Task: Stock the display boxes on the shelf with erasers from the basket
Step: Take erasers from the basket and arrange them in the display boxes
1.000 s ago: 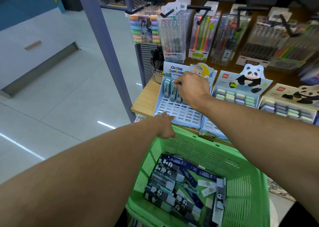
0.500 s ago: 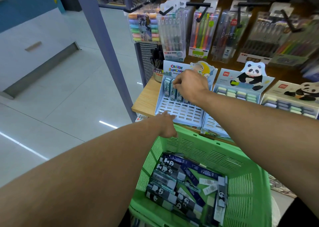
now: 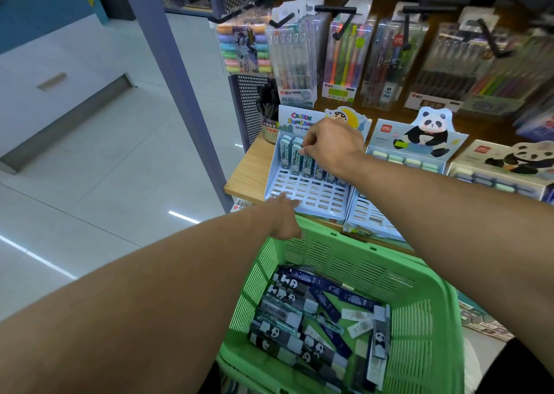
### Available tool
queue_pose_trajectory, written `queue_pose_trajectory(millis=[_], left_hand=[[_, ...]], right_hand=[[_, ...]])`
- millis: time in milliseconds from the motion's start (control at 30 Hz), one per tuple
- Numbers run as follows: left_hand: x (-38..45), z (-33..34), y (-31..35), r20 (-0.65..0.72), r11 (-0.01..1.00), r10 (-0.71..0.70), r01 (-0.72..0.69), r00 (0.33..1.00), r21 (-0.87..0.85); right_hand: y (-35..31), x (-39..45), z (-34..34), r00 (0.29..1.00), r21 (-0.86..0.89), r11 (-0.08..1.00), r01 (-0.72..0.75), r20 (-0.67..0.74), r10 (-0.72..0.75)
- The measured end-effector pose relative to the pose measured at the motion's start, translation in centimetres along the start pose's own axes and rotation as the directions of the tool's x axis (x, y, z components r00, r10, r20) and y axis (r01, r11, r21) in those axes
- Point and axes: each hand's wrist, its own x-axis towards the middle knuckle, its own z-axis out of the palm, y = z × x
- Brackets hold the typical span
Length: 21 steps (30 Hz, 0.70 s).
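**stockroom_dan:** Barely anything's shifted since a second ago. Right hand [image 3: 331, 146] has crept a touch left along the back row of the Crayon Shinchan display box [image 3: 311, 190]; left hand [image 3: 286, 218] is parked where it was, at the near left corner of the green basket [image 3: 416, 297].

**penpal_mo:** What's the risk here, going left to right?

**stockroom_dan:** Left side first: I reckon that hand is what steadies the basket, though I can't tell whether it actually grips the rim. Its fingers look loosely extended, holding nothing I can see. If it lets the basket tip, the loose erasers [image 3: 317, 312] heaped inside slide out.

**penpal_mo:** And the right?

**stockroom_dan:** Fingers curled, pinching the top of an upright eraser pack [image 3: 306, 161] in the back row. The packs stand tight together, so a crooked push could knock a neighbour over or jam it between slots. Most front slots are empty, and the panda boxes [image 3: 410, 157] further right only look partly stocked.
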Motion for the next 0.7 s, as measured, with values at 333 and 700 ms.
queue_pose_trajectory(millis=[333,700], left_hand=[[-0.04,-0.02,0.22,0.006,1.000,-0.006,0.006,1.000,0.017],[0.04,0.09,0.32,-0.015,1.000,-0.008,0.008,1.000,0.013]], right_hand=[[-0.02,-0.12,0.01,0.999,-0.019,0.999,0.035,0.010,-0.035],[-0.22,-0.66,-0.01,0.998,-0.006,0.998,0.056,0.005,-0.056]])
